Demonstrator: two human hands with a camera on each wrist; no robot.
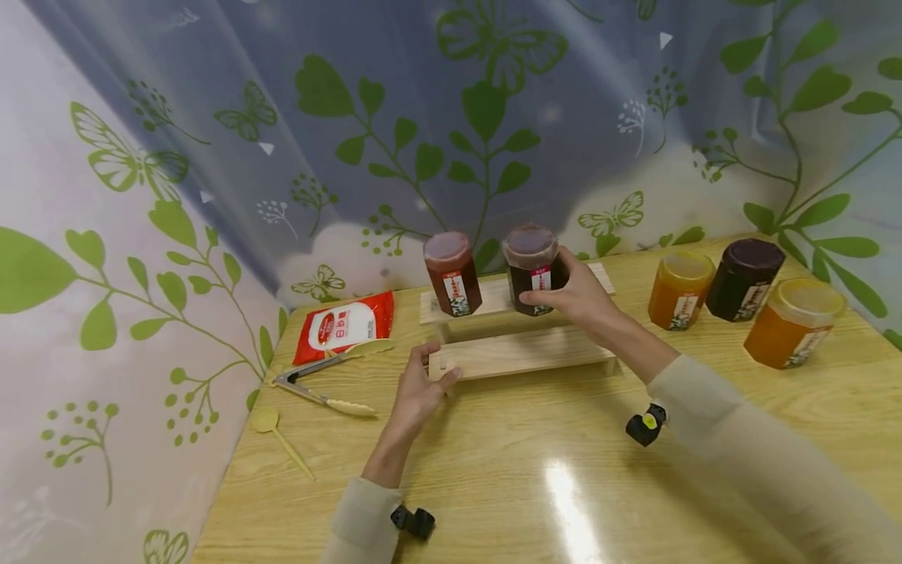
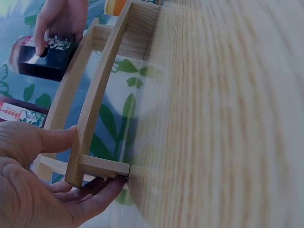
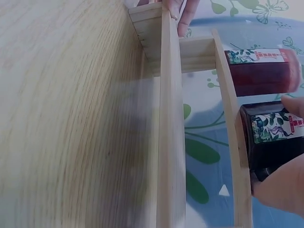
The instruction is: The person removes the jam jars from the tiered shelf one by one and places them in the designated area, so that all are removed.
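Leafy curtains back the table (image 1: 493, 486). Right hand (image 1: 581, 298) wraps a dark jar (image 1: 533, 270) on the rack (image 1: 517, 352); left hand (image 1: 416, 392) pinches its end. Jar probably heavy, slippery; grip the sides.

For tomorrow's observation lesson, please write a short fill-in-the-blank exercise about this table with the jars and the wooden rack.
The right hand grips a dark jar on the rack's ____ step.
The left hand holds the wooden rack at its ____ end.
Beside the rack, ____ jars stand on the table.

Missing words: top; left; three
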